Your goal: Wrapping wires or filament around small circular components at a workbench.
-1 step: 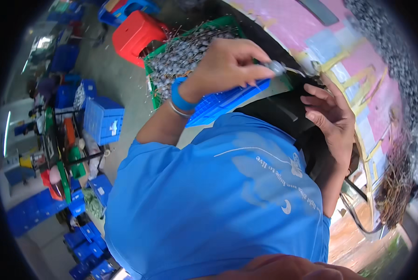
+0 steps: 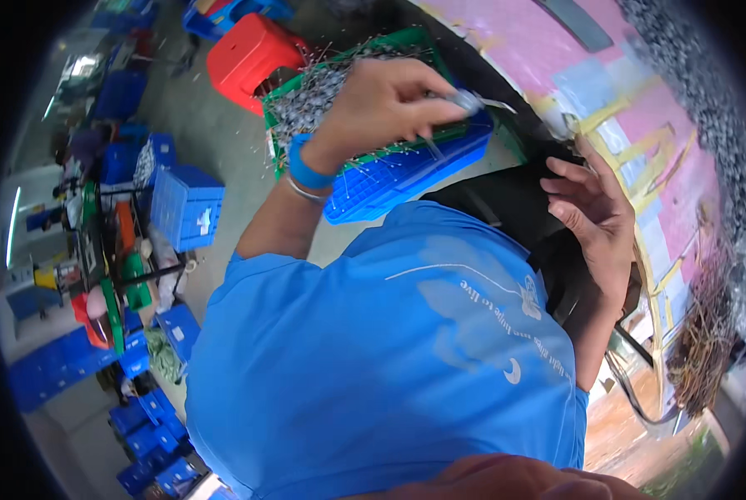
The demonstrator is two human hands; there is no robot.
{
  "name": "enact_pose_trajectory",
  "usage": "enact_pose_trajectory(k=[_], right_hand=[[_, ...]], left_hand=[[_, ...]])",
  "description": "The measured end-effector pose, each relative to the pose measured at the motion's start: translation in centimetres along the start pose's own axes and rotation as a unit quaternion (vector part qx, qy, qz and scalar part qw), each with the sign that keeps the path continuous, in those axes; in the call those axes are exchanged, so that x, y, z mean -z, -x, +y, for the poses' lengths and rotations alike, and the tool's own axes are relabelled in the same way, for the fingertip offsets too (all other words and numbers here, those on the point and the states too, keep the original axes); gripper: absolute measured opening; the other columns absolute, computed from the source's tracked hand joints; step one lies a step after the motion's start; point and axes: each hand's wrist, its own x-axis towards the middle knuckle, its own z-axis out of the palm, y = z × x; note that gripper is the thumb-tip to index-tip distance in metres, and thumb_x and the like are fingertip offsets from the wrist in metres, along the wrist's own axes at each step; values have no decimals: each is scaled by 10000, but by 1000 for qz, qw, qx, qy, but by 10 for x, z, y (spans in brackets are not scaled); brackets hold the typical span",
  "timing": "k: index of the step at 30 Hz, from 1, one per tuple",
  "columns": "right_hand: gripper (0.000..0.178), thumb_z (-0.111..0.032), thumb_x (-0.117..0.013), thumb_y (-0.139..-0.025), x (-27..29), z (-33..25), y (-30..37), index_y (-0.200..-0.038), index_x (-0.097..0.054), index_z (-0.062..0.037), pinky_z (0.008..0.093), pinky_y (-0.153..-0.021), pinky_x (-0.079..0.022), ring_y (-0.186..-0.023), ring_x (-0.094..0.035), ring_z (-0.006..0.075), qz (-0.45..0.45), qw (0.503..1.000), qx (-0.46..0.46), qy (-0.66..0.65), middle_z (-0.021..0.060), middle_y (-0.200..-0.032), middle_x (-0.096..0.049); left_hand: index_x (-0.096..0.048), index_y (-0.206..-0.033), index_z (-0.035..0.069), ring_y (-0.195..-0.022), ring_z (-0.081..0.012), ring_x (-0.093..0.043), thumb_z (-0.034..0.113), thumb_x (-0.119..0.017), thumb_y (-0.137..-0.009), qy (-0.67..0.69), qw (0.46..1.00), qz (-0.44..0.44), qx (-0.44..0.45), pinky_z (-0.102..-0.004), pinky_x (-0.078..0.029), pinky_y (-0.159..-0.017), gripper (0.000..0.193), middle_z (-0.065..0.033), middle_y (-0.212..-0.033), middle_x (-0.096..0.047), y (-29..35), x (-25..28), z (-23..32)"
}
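My left hand (image 2: 381, 104) above the green plastic crate of small grey metal parts (image 2: 306, 100), fingers pinched together on a thin shiny metal piece (image 2: 473, 102), my right hand (image 2: 593, 212) right of the crate, fingers apart, resting on a black machine part (image 2: 506, 204), blue plastic tray (image 2: 406, 179) under the crate.

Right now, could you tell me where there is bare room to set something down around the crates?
Bare grey floor lies between the red plastic stool and the blue lattice crate. The green crate of small metal parts is full, the left hand over it pinching a thin metal piece. The right hand rests on the dark work surface, which is crowded.
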Motion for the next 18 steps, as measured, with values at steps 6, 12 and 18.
enact_pose_trajectory(k=[6, 12, 18], right_hand=[[442, 5, -676, -864, 23, 17, -5, -1292, -569, 31, 319, -894, -516, -985, -666, 214, -47, 998, -41, 8, 183, -1124, -667], [341, 14, -632, -887, 26, 16, -1, -1227, -608, 32, 313, -890, -517, -981, -664, 208, -38, 993, -103, 49, 157, -1067, -688], [325, -50, -674, -896, 47, 6, 12, -1214, -635, 2, 290, -856, -526, -953, -666, 153, -35, 991, -56, 116, 111, -1009, -710]], left_hand=[[-692, -1014, -18, -746, -157, -682, 125, -732, -834, -258, 939, 226, 2, -295, -538, -628, 234, -84, -887, -712, 35, 101, 6], [-700, -886, 25, -664, -217, -661, 177, -670, -828, 151, 843, -259, -448, -330, -538, -601, 166, -116, -776, -687, -8, 47, 78], [-596, -800, 97, -564, -147, -657, 116, -548, -885, 370, 594, -315, -642, -273, -553, -543, 99, -52, -649, -641, -36, -39, 166]])
